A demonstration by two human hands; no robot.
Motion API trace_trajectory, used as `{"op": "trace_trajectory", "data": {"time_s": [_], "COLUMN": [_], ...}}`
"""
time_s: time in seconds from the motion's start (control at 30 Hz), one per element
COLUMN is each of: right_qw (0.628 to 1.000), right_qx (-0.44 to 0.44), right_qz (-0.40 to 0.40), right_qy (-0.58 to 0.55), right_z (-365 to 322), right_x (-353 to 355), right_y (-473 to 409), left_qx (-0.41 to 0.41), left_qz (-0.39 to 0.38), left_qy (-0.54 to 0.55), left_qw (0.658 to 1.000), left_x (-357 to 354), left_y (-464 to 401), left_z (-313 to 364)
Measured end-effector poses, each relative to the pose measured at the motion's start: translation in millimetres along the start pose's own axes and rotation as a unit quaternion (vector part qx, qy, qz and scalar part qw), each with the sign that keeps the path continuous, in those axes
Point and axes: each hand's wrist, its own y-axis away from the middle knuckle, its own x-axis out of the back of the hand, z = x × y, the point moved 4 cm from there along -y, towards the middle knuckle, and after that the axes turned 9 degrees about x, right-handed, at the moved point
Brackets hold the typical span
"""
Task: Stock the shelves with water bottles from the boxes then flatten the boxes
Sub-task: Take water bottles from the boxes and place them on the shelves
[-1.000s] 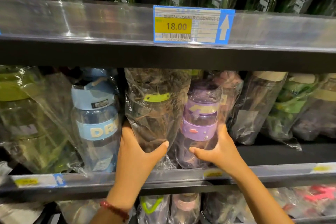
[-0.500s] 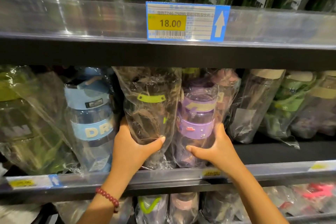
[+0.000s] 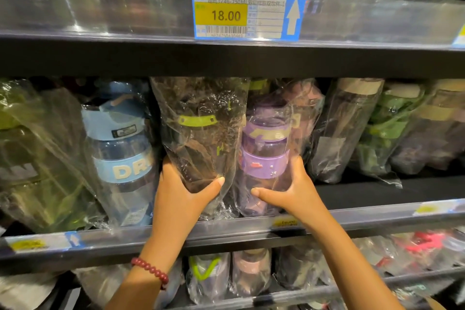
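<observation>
Two bagged water bottles stand side by side on the middle shelf [image 3: 377,191]. My left hand [image 3: 183,196] grips the lower part of a dark bottle with a lime-green band [image 3: 198,133], thumb across its front. My right hand [image 3: 289,191] grips the base of a purple-banded bottle [image 3: 264,156] just to its right. Both bottles stand upright in crinkled clear plastic bags. My fingers are hidden behind the bottles.
A blue bottle marked "DR" [image 3: 120,153] and green bagged bottles [image 3: 37,158] stand to the left. More bagged bottles [image 3: 392,128] lean at the right. A price tag reading 18.00 [image 3: 226,15] hangs on the upper shelf rail. Further bottles fill the lower shelf [image 3: 226,274].
Both hands keep their hold on the two bottles, which now stand a little more upright. The view has shifted slightly.
</observation>
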Motion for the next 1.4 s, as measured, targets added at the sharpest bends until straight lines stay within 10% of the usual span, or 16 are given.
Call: {"op": "trace_trajectory", "data": {"time_s": [0.53,1.07,1.4], "right_qw": [0.984,0.849,0.763], "right_qx": [0.11,0.224,0.288], "right_qz": [0.028,-0.381,-0.515], "right_qy": [0.14,0.29,0.265], "right_z": [-12,65,17], "right_x": [33,7,-30], "right_y": [85,312,391], "left_qx": [-0.034,0.222,0.321], "left_qz": [0.044,-0.025,0.09], "left_qy": [-0.116,-0.349,-0.391], "left_qw": [0.992,0.91,0.858], "left_x": [25,-24,39], "left_y": [102,411,526], "left_z": [3,-100,-80]}}
